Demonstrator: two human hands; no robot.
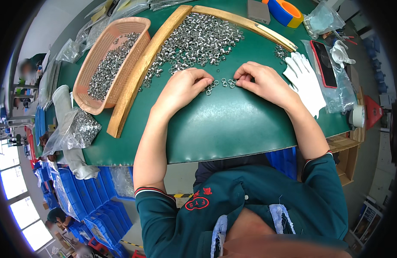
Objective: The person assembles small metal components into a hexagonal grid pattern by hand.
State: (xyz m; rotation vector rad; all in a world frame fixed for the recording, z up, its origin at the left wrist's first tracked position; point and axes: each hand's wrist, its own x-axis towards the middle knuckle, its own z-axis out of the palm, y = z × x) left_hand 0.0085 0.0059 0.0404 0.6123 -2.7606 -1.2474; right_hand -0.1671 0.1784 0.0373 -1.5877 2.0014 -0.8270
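My left hand (186,87) is bent at the green tabletop, with thumb and index finger closed together at a small group of metal rings (209,88). Across from it, my right hand (262,82) pinches at the edge of another few metal rings (224,82), its other fingers curled in. The rings are short, shiny and open in the middle; those right at my fingertips are partly hidden. Beyond my hands spreads a big heap of the same rings (198,38), bordered by a wooden strip (134,81) on the left and another wooden strip (233,18) at the back.
A pink plastic basket (83,81) of rings stands left, near a clear bag of small metal parts (84,129). Right of my hands lie a white glove (304,81) and a red-edged phone (324,64). A tape roll (286,13) and grey box (258,11) sit at the back.
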